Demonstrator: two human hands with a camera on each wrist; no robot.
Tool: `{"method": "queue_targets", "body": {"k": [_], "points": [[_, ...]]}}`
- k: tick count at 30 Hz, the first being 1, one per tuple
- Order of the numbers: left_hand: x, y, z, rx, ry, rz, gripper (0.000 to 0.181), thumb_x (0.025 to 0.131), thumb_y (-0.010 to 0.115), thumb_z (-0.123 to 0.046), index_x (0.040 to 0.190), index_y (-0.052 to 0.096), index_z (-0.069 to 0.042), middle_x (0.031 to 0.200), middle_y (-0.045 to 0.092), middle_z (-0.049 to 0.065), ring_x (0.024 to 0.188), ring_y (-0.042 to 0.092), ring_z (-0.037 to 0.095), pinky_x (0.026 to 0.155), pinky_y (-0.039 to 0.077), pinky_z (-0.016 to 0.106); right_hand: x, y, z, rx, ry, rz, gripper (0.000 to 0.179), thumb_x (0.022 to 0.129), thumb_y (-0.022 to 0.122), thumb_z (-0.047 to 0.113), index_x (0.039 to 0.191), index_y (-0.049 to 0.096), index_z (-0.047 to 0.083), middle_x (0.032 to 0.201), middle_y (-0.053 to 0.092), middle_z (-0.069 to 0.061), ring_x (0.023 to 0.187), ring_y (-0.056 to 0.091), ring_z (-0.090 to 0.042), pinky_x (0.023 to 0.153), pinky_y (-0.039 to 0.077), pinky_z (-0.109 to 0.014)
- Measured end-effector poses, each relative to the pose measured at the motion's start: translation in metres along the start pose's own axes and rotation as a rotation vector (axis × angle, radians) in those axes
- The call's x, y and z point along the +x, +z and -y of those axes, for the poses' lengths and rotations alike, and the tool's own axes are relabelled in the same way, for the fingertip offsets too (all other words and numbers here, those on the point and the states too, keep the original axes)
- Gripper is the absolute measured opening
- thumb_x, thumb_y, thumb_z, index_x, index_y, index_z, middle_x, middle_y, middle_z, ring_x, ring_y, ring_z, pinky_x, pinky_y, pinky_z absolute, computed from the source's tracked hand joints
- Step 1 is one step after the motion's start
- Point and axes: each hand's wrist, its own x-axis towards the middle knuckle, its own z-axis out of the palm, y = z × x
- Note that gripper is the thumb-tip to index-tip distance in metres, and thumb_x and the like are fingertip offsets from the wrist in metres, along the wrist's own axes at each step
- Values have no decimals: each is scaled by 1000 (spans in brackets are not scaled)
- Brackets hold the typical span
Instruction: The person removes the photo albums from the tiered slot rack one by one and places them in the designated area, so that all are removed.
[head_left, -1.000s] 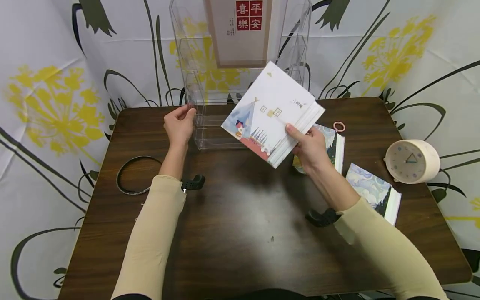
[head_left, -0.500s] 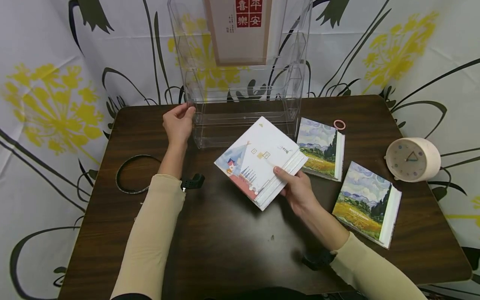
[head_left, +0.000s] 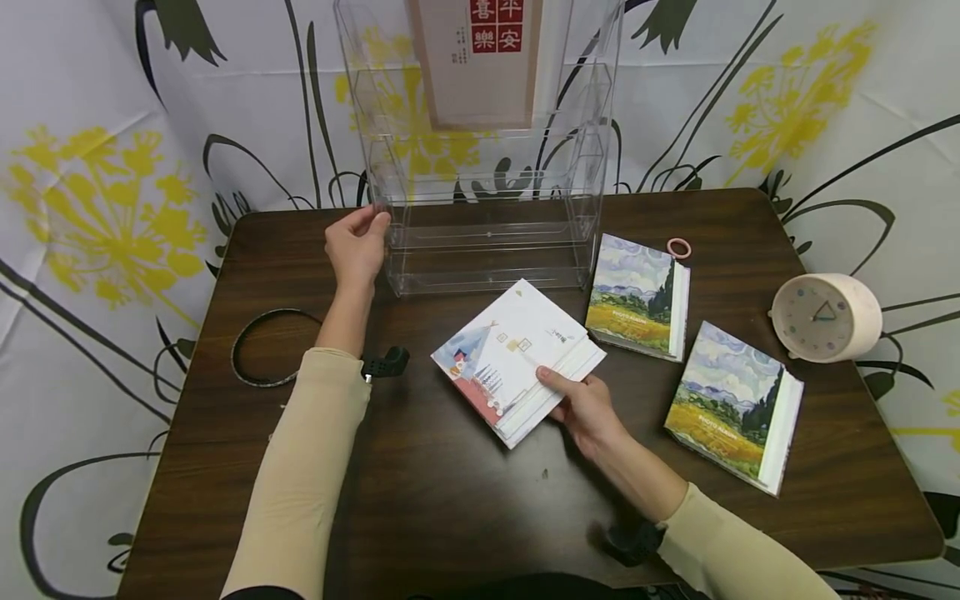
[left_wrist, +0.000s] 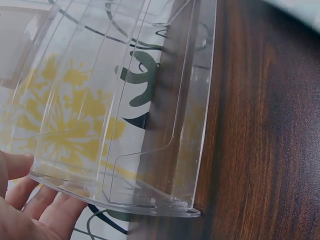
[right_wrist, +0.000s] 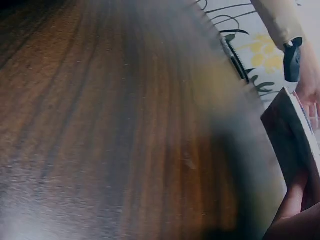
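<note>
A white photo album point(head_left: 517, 333) with a tent and a small house drawn on its cover is gripped at its spine corner by my right hand point(head_left: 592, 408), thumb on top and fingers underneath. In the right wrist view the album point(right_wrist: 295, 140) appears edge-on, its dark underside showing above the wooden table. At the left side of a clear acrylic tiered rack point(head_left: 487, 243), my left hand point(head_left: 357, 250) pinches the side panel. The left wrist view shows thumb and fingers on either side of that panel's edge point(left_wrist: 100, 202).
Two landscape-cover photo albums, one nearer the rack point(head_left: 633, 292) and one closer point(head_left: 727, 408), lie at right. Beyond them stand a round clock point(head_left: 813, 321) and a pink ring point(head_left: 678, 248). A dark looped band point(head_left: 238, 358) lies left. A beige panel point(head_left: 480, 83) sits high in the rack.
My right hand has brought the white album down and toward me, away from the rack, uncovering the landscape albums. The left hand has stayed at the rack's side.
</note>
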Motion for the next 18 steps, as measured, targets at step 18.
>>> {"method": "queue_targets", "body": {"k": [18], "points": [[0, 1, 1, -30, 1, -2, 29, 92, 71, -22, 119, 72, -11, 114, 71, 4, 98, 67, 11, 71, 56, 22, 10, -2, -14, 175, 25, -36, 27, 95, 64, 4, 119, 52, 4, 90, 73, -7, 85, 72, -19, 79, 57, -33]]}}
